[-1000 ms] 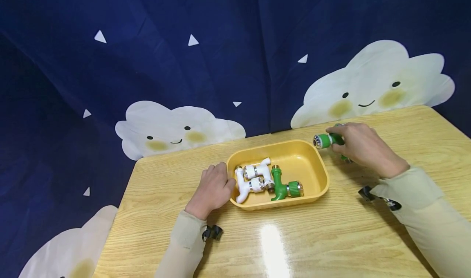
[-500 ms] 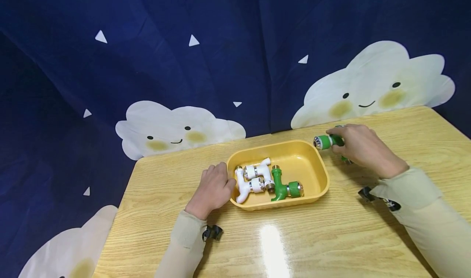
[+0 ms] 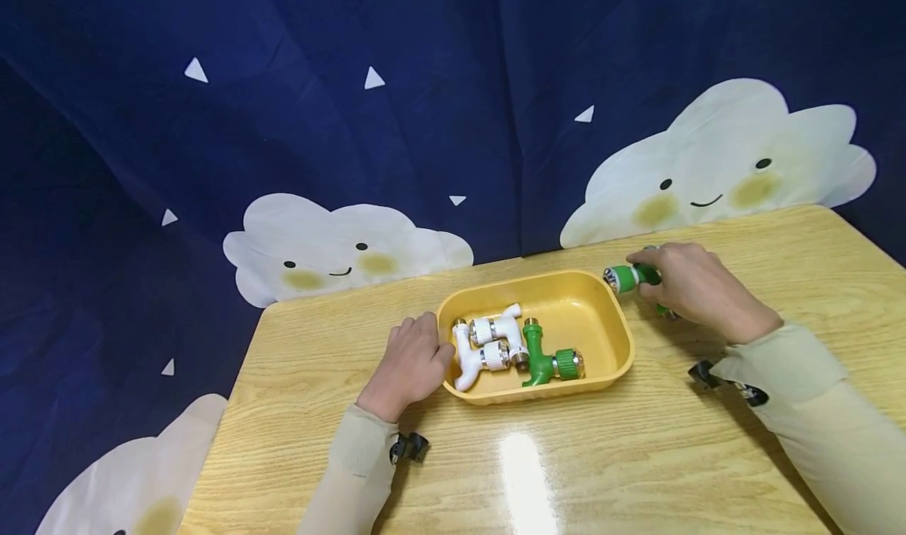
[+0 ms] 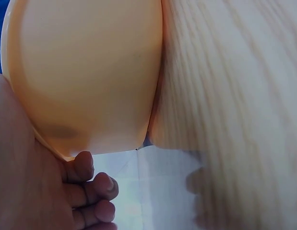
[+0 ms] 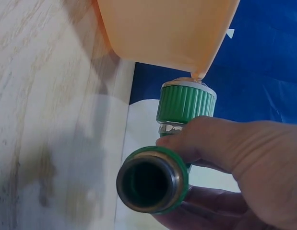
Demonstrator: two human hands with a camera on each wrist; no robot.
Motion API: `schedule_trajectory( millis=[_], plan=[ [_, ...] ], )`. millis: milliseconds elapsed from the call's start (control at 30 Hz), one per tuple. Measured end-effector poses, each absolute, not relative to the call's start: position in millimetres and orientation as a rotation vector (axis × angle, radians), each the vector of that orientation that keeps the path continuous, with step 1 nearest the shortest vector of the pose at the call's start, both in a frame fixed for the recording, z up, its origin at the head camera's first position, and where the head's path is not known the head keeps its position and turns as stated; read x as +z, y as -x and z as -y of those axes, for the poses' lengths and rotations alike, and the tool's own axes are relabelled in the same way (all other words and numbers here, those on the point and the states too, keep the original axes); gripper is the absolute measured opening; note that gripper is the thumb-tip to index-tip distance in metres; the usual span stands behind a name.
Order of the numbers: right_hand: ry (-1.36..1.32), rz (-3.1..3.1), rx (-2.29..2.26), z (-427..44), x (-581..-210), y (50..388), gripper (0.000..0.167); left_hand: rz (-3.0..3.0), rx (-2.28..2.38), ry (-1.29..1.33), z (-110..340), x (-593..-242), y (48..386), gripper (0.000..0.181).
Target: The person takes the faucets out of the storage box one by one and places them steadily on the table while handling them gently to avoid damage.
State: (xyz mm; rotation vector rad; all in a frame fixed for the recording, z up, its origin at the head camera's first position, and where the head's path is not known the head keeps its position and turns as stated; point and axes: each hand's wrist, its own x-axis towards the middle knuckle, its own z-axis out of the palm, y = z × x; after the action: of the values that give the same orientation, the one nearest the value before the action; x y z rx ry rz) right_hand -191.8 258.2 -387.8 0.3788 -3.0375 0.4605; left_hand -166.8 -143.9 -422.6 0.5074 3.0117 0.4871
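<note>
A yellow plastic bin [image 3: 598,382] stands on the table. Its left rim is held by my left hand [image 3: 412,362]; the left wrist view shows curled fingers [image 4: 104,184] at the bin's outer wall. Past the bin's right end, my right hand [image 3: 697,287] grips a green tap [image 3: 623,278] by its body. The tap's ribbed knob [image 5: 184,103] points at the bin's rim, close to it or touching, and its round threaded opening faces the right wrist camera. Inside the bin lie a white tap [image 3: 467,358], a second white tap [image 3: 508,330] and another green tap [image 3: 539,363].
The wooden table [image 3: 297,440] runs back to a dark blue curtain [image 3: 425,110] printed with smiling clouds. Black wrist mounts sit on both sleeves [image 3: 793,374]. The taps take up the bin's left and middle; its bare floor shows at right.
My right hand has dipped very slightly with the green tap, whose knob end sits a little lower. The left hand, the bin and the taps in it stay where they were.
</note>
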Motion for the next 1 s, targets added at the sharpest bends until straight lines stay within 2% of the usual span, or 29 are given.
schedule_trajectory(
  millis=[1000],
  plan=[
    [-0.402,3.109,0.491,-255.2,-397.0,195.1,0.049,-3.011,0.496,-0.518,142.9,-420.8,168.1,0.016]
  ],
)
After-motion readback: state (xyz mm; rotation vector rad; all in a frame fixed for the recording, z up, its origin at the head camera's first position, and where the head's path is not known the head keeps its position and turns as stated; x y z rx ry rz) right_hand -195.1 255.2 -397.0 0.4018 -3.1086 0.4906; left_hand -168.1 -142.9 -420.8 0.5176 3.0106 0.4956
